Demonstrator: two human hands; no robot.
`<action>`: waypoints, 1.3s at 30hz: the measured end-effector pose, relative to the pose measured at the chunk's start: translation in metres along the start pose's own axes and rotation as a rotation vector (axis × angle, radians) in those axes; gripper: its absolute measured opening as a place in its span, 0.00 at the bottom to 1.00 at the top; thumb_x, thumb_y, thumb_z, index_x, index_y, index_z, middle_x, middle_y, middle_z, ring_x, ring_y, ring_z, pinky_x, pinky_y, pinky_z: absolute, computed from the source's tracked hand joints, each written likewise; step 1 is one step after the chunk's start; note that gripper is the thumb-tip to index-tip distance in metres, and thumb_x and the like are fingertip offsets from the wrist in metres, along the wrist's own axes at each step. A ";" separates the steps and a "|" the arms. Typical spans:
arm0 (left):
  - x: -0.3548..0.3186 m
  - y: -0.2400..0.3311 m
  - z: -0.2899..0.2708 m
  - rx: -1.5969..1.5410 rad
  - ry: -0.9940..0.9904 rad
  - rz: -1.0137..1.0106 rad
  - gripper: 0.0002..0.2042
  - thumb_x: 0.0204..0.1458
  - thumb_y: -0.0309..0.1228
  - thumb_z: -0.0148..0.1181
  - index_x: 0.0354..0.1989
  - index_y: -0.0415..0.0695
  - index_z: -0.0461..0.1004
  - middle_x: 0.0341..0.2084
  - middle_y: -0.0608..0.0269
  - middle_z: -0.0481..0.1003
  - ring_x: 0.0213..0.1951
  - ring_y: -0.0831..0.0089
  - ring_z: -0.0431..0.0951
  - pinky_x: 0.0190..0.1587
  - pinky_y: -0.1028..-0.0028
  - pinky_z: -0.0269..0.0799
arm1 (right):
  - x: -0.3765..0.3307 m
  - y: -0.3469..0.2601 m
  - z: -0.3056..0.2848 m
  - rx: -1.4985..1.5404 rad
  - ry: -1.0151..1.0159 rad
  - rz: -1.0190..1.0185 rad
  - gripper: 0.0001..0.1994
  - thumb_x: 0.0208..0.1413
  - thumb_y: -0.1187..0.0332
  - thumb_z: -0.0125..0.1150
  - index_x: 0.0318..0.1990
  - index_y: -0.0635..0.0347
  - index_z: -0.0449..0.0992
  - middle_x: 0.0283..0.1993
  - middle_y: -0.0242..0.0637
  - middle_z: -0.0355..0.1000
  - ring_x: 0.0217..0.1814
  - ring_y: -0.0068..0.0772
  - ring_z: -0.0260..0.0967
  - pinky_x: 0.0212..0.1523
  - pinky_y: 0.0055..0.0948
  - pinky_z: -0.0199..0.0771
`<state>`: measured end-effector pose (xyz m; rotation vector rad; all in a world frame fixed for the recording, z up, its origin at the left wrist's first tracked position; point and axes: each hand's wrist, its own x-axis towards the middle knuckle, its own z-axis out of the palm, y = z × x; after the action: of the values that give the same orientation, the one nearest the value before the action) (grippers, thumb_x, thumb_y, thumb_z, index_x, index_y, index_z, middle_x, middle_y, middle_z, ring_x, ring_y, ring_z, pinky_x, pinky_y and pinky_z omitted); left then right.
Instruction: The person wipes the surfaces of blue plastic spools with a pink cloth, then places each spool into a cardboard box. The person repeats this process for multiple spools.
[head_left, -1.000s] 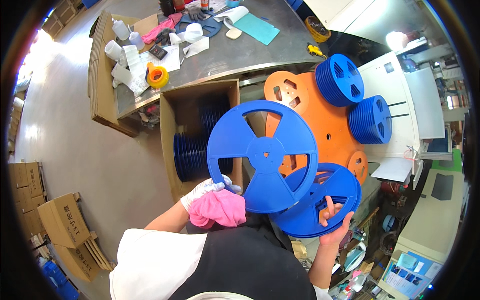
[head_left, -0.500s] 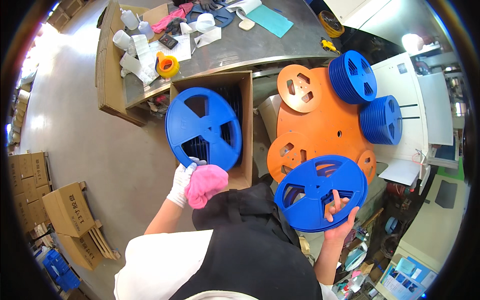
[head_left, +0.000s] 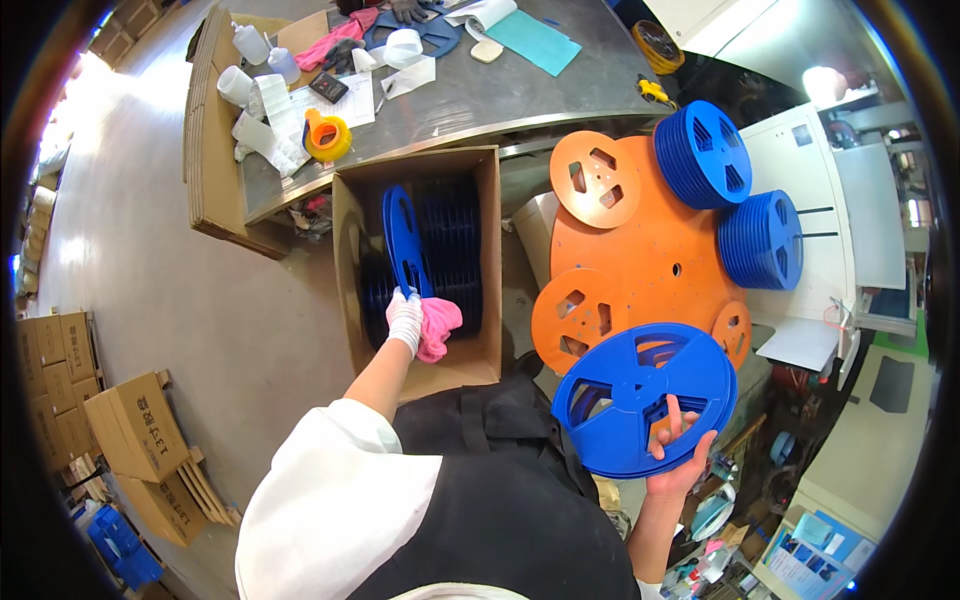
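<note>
My left hand (head_left: 404, 318), in a white glove, grips a blue plastic reel (head_left: 403, 240) by its near edge, with a pink cloth (head_left: 438, 328) bunched against the palm. That reel stands nearly on edge inside an open cardboard box (head_left: 345, 300), among rows of dark blue reels (head_left: 452, 240) packed upright. Bare, my right hand (head_left: 680, 445) holds a few stacked blue reels (head_left: 632, 385) tilted at the right, its fingers poking through a cut-out in them.
An orange turntable (head_left: 640, 250) with round orange discs (head_left: 595, 178) carries two stacks of blue reels (head_left: 703, 155) on its far right. Beyond the box, a metal table (head_left: 450, 100) bears an orange tape roll (head_left: 327, 135), bottles and papers. Cartons (head_left: 140, 425) stand on the floor at left.
My left hand has moved the blue reel down into the box and turned it from face-up to nearly on edge. The reels in my right hand have dipped slightly.
</note>
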<state>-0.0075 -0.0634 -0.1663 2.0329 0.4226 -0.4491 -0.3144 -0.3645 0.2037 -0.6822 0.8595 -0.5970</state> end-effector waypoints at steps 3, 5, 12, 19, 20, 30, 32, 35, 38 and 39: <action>-0.009 -0.003 0.006 0.063 -0.036 -0.012 0.05 0.56 0.24 0.54 0.40 0.45 0.72 0.31 0.65 0.75 0.33 0.73 0.72 0.41 0.73 0.71 | -0.002 0.000 -0.001 0.025 0.002 -0.008 0.24 0.62 0.45 0.54 0.53 0.55 0.69 0.77 0.56 0.35 0.32 0.33 0.74 0.23 0.24 0.74; -0.010 -0.005 0.006 0.112 -0.101 -0.022 0.12 0.56 0.23 0.54 0.49 0.45 0.70 0.38 0.61 0.76 0.39 0.69 0.75 0.45 0.72 0.71 | -0.002 0.000 -0.002 0.064 -0.005 -0.013 0.25 0.61 0.45 0.55 0.54 0.55 0.69 0.78 0.53 0.31 0.32 0.35 0.76 0.22 0.25 0.74; -0.032 0.045 -0.019 -0.278 -0.334 -0.003 0.43 0.54 0.19 0.57 0.75 0.58 0.40 0.67 0.44 0.59 0.61 0.67 0.65 0.62 0.72 0.61 | -0.007 -0.017 -0.010 0.130 -0.228 -0.064 0.26 0.62 0.43 0.53 0.55 0.55 0.68 0.78 0.53 0.32 0.23 0.23 0.65 0.21 0.21 0.62; -0.134 0.189 -0.051 -0.031 -0.611 0.646 0.38 0.52 0.19 0.58 0.72 0.54 0.52 0.64 0.48 0.64 0.57 0.64 0.73 0.58 0.75 0.67 | -0.005 -0.027 -0.012 0.367 -0.454 -0.062 0.24 0.64 0.45 0.52 0.49 0.59 0.69 0.77 0.56 0.38 0.18 0.17 0.62 0.19 0.17 0.58; -0.149 0.204 -0.053 0.044 -0.617 0.813 0.37 0.51 0.19 0.58 0.71 0.53 0.54 0.63 0.49 0.66 0.56 0.63 0.75 0.57 0.75 0.68 | -0.004 -0.026 -0.010 0.396 -0.484 -0.056 0.23 0.64 0.46 0.52 0.48 0.59 0.69 0.77 0.57 0.38 0.18 0.17 0.62 0.19 0.17 0.57; -0.207 0.241 -0.040 0.768 -0.795 1.513 0.32 0.41 0.25 0.62 0.60 0.63 0.68 0.64 0.42 0.62 0.25 0.63 0.80 0.21 0.68 0.72 | -0.001 -0.021 -0.005 0.490 -0.629 -0.004 0.24 0.64 0.46 0.51 0.48 0.62 0.69 0.76 0.60 0.35 0.19 0.18 0.66 0.18 0.16 0.58; -0.204 0.238 -0.039 0.717 -0.788 1.543 0.28 0.44 0.24 0.59 0.58 0.59 0.69 0.63 0.41 0.63 0.24 0.64 0.79 0.21 0.67 0.72 | -0.001 -0.023 -0.006 0.470 -0.648 0.009 0.27 0.62 0.43 0.53 0.49 0.62 0.70 0.76 0.61 0.35 0.19 0.20 0.65 0.19 0.19 0.57; -0.202 0.235 -0.041 0.682 -0.755 1.618 0.22 0.49 0.25 0.55 0.55 0.55 0.70 0.61 0.37 0.65 0.20 0.67 0.78 0.20 0.67 0.72 | -0.003 -0.027 -0.006 0.375 -0.685 -0.013 0.27 0.63 0.44 0.51 0.50 0.62 0.69 0.76 0.61 0.36 0.20 0.23 0.68 0.18 0.18 0.60; -0.204 0.235 -0.042 0.585 -0.721 1.624 0.21 0.49 0.25 0.56 0.53 0.54 0.71 0.60 0.36 0.66 0.21 0.67 0.79 0.20 0.67 0.72 | -0.001 -0.032 -0.003 0.305 -0.727 -0.033 0.29 0.63 0.42 0.50 0.53 0.62 0.67 0.76 0.63 0.36 0.23 0.27 0.70 0.20 0.20 0.65; -0.205 0.234 -0.042 0.598 -0.718 1.616 0.20 0.48 0.25 0.57 0.52 0.52 0.72 0.60 0.36 0.66 0.22 0.67 0.79 0.21 0.67 0.72 | -0.001 -0.032 -0.002 0.286 -0.705 -0.044 0.29 0.63 0.42 0.50 0.54 0.62 0.67 0.75 0.63 0.36 0.23 0.29 0.71 0.20 0.21 0.66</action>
<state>-0.0703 -0.1580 0.1267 1.8631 -1.8344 -0.2017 -0.3231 -0.3854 0.2270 -0.5898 0.0990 -0.4566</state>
